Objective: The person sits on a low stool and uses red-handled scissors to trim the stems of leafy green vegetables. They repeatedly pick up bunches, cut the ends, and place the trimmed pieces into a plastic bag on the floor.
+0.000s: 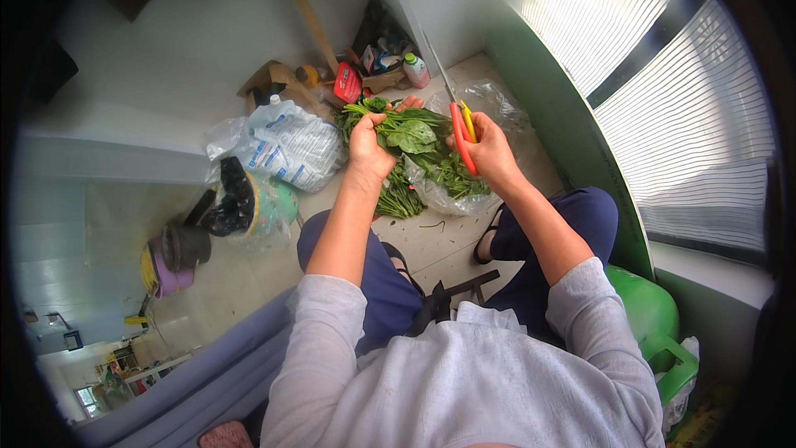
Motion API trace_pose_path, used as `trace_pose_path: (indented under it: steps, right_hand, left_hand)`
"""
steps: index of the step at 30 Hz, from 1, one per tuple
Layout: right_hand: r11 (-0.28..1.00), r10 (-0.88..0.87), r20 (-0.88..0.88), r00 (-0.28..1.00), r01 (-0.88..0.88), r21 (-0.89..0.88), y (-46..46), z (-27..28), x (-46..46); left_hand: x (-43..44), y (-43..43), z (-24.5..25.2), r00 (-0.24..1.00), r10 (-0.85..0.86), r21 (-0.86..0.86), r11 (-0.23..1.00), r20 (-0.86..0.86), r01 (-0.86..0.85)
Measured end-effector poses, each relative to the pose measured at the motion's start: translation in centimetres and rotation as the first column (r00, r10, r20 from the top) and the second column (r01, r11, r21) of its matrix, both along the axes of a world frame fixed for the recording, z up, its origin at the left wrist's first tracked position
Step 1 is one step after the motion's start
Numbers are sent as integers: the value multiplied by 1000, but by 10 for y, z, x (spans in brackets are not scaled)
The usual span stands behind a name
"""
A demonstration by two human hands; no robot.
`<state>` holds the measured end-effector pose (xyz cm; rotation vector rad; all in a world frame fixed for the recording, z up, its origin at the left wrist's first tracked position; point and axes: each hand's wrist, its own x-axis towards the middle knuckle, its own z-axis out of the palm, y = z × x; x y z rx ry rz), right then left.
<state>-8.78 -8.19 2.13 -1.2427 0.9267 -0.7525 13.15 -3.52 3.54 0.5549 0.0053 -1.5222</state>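
My left hand (371, 148) grips a bunch of leafy green stems (407, 132), its broad leaves spreading towards the right. In my right hand (488, 148) is a pair of scissors (459, 118) with red and yellow handles. Their long blades point up and away from me, beyond the leaves. On the tiled floor below lies a pile of cut green stems (401, 196). More greens (460, 175) rest on a clear plastic bag (488, 204) beneath my right hand. Whether the scissors' blades are fully closed is hard to tell.
A tied white plastic sack (297, 140) stands left of the greens. Behind them are a bottle with a green cap (416, 70), a red dustpan (347, 83) and cardboard. A green board (566, 106) borders the right side. A green plastic container (647, 311) sits beside my right elbow.
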Motion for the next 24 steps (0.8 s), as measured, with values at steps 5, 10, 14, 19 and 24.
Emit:
trace_pose_path:
  steps: [5,10,14,19,24]
  right_hand:
    - [996,-54,14,998,53,77,-10,9,-10]
    - [986,-164,-151,975,165,-9,-25,-2,-20]
    - [952,-283,-476,833,185,-242,-35,-23,-28]
    - [968,-192,-557,808,62,-244,-39,-34,-28]
    - [956,-189,-521,832,34,-292,-32,-31,-21]
  left_hand:
    - [4,-4,2,998,61,-52,997,11,-60]
    - [15,0,8,995,97,-110,989,6,-96]
    - [27,6,17,994,109,-210,973,31,-100]
    - [30,15,28,999,40,-340,940,-1,-37]
    - [21,20,33,998,68,-365,929,16,-58]
